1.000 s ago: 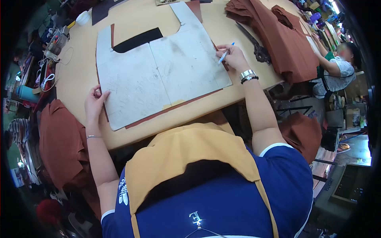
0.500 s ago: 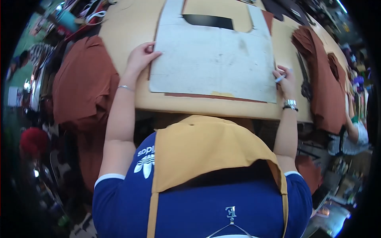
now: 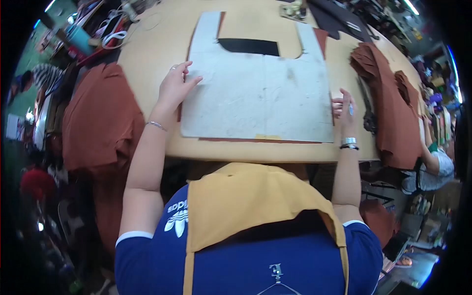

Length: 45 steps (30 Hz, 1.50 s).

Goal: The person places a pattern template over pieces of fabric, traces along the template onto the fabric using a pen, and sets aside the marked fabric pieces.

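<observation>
A pale grey card pattern piece (image 3: 255, 98) with a U-shaped cutout lies on the table in front of me. Rust-brown material (image 3: 236, 141) shows from under its lower edge and at its sides. At the pattern's upper left edge is my left hand (image 3: 174, 88), open, with thumb and fingers apart; whether the fingertips press on it I cannot tell. My right hand (image 3: 346, 108) is beside the right edge, its fingers curled around a pen (image 3: 351, 110), mostly hidden by the hand. Some of its fingertips reach the pattern's edge. A black piece (image 3: 250, 46) shows through the cutout.
Rust-brown leather-like pieces hang over the table (image 3: 152, 44) at left (image 3: 98, 118) and right (image 3: 393, 108). Dark scissors (image 3: 368, 120) lie beside the right pile. Dark material (image 3: 339, 19) sits at the back right. Another person (image 3: 432, 167) is at the far right.
The pattern and table sit lower in view. My left hand's thumb and fingers have spread. My right hand has turned more upright, with the pen less exposed.
</observation>
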Available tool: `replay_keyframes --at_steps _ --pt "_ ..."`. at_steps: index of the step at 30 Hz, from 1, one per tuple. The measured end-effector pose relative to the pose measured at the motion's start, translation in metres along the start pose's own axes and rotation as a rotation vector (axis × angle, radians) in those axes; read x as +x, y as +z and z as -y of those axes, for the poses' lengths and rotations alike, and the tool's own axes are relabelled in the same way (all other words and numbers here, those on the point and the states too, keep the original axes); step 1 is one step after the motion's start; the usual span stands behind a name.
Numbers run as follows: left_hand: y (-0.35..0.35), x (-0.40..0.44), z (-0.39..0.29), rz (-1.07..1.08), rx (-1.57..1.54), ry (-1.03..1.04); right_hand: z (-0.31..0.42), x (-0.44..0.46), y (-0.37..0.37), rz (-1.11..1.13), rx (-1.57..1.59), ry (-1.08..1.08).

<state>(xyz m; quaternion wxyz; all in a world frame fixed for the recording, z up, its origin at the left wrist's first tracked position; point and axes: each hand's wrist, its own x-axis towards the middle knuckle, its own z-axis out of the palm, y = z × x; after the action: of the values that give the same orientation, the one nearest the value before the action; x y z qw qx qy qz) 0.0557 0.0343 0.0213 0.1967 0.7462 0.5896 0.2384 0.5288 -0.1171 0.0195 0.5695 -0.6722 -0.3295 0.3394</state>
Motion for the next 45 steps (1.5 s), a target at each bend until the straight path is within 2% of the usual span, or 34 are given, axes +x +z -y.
replay_keyframes --at_steps 3,5,9,16,19,20,22,25,28,31,34,37,45 --pt "0.009 0.018 -0.044 0.062 0.012 0.165 -0.003 0.009 0.02 0.021 0.061 -0.151" --pt "0.027 0.039 -0.064 0.133 0.067 0.311 0.009 0.006 0.045 0.01 0.022 -0.143" --pt "0.062 0.078 -0.086 0.285 0.11 0.416 0.013 0.017 0.087 0.134 -0.016 -0.172" --pt "0.059 0.09 -0.107 0.392 0.246 0.37 0.023 0.029 0.139 0.212 0.093 -0.126" --pt "0.06 0.093 -0.104 0.407 0.259 0.377 0.018 0.046 0.161 0.244 0.054 -0.206" --pt "0.061 0.094 -0.104 0.408 0.269 0.38 0.004 0.059 0.172 0.207 0.037 -0.318" --pt "0.059 0.092 -0.106 0.406 0.287 0.388 0.003 0.066 0.188 0.202 -0.026 -0.402" --pt "0.059 0.088 -0.104 0.383 0.292 0.412 0.009 0.061 0.198 0.194 -0.135 -0.476" --pt "0.065 0.074 -0.09 0.162 0.234 0.48 0.003 0.062 0.204 0.206 -0.147 -0.514" --pt "0.065 0.062 -0.063 -0.018 0.16 0.429 0.002 0.063 0.203 0.219 -0.255 -0.537" --pt "0.048 0.048 -0.052 0.0 0.195 0.282 0.0 0.062 0.207 0.19 -0.246 -0.528" --pt "0.057 0.045 -0.039 -0.155 0.167 0.369 -0.003 0.063 0.209 0.175 -0.266 -0.558" --pt "0.058 0.045 -0.036 -0.171 0.15 0.375 0.001 0.066 0.207 0.171 -0.224 -0.518"
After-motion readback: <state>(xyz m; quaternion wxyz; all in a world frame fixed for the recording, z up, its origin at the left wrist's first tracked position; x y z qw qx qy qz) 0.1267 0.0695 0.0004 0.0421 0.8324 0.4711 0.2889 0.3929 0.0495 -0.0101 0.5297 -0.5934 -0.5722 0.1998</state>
